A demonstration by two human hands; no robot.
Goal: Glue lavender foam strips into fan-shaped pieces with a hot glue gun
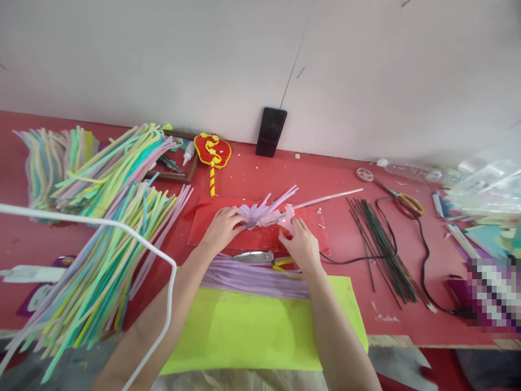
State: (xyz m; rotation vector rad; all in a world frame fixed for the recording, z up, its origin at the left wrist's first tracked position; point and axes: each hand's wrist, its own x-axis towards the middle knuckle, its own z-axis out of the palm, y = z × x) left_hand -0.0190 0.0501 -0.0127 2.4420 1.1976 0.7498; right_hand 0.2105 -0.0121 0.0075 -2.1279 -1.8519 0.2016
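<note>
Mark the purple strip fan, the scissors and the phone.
purple strip fan [254,214], head view, middle of the folded strips
scissors [396,194], head view, where blades meet handles
phone [271,131], head view, middle of its dark face

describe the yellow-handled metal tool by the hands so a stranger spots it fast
On the red table, find the green sheet at the near edge; a bed of lilac strips lies beyond it. The metal tool rests at their far edge, between the left hand and right hand. Its pointed silver head marks it out from the strips, and the yellow-handled scissors lie far to the right.
</note>
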